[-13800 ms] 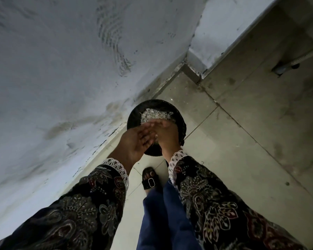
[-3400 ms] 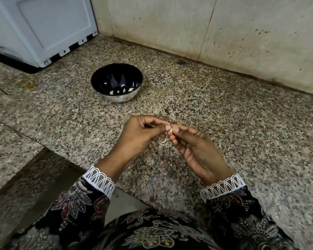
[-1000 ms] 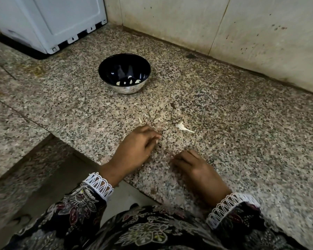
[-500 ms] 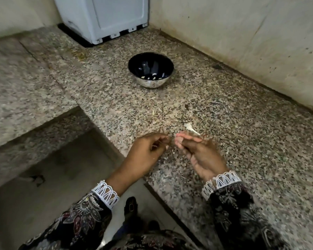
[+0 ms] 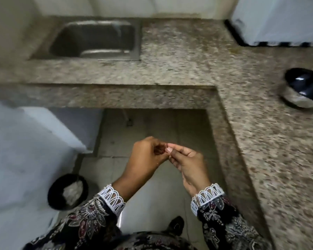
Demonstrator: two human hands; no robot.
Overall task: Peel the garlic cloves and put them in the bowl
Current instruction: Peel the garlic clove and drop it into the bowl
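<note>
Hands (image 5: 167, 159) now off counter (image 5: 260, 141), above floor (image 5: 152, 127)

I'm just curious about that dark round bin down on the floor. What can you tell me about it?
The bin is a round black container standing upright on the tiled floor, at the lower left, beside a pale grey-white unit. Its top is open, and a heap of whitish, papery scraps lies inside. The picture is too blurred to say what they are or what the bin is made of. Neither hand touches it.
</note>
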